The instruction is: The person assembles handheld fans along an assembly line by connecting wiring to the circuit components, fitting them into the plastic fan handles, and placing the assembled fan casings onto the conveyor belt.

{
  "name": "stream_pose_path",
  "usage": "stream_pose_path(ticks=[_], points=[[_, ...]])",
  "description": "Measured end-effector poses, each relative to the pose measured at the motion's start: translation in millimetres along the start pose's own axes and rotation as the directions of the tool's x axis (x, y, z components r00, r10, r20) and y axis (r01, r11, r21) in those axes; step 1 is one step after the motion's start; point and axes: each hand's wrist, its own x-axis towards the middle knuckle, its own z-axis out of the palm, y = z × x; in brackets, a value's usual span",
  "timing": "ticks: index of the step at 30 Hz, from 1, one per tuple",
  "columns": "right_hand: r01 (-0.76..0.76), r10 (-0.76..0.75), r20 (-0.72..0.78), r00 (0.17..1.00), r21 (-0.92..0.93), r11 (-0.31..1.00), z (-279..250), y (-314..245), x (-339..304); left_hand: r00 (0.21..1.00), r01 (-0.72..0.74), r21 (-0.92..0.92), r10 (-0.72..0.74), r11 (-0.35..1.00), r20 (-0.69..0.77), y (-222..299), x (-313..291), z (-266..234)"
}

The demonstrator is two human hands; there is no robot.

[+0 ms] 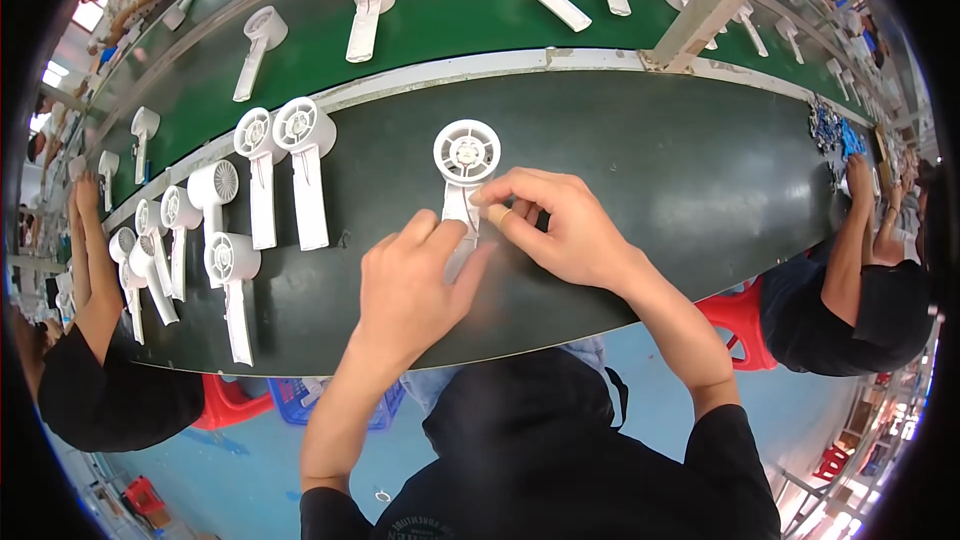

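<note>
A white handheld fan (467, 152) lies on the dark workbench in front of me, its round head away from me and its handle toward me. The handle is open, with thin dark reddish wires showing near the neck. My left hand (412, 280) grips the lower handle, fingers bent over its left side and thumb at the right. At the upper handle, just below the head, my right hand (560, 225) is closed in a pinch beside the wires. Its fingertips hide whatever is between them. A yellowish band circles one right finger.
Several white fans (303, 175) stand or lie at the left of the workbench (640, 170). Beyond a pale rail, a green conveyor (440, 30) carries more fans, and a metal post (715, 5) rises at its edge. Blue and dark small parts (835, 130) lie far right, beside a co-worker.
</note>
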Motion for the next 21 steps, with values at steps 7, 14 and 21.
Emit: stream_pose_path(ticks=[7, 14, 21], points=[[0.088, -0.082, 0.060, 0.995, -0.098, 0.991, 10.9, 1.6, 6.3, 0.994, 0.040, 0.005, -0.040, 0.999, -0.105, -6.0, -6.8, 3.4], [0.257, -0.265, 0.006, 0.964, -0.254, 0.932, 25.5, 15.7, 6.7, 0.998, 0.036, 0.007, -0.035, 0.999, -0.058, -13.2, -7.9, -2.7], [0.148, -0.141, -0.190, 0.972, 0.020, 0.989, 39.7, 14.8, 4.0, 0.978, 0.169, -0.302, -0.198, 0.938, -0.067, -19.1, -13.3, 2.1]])
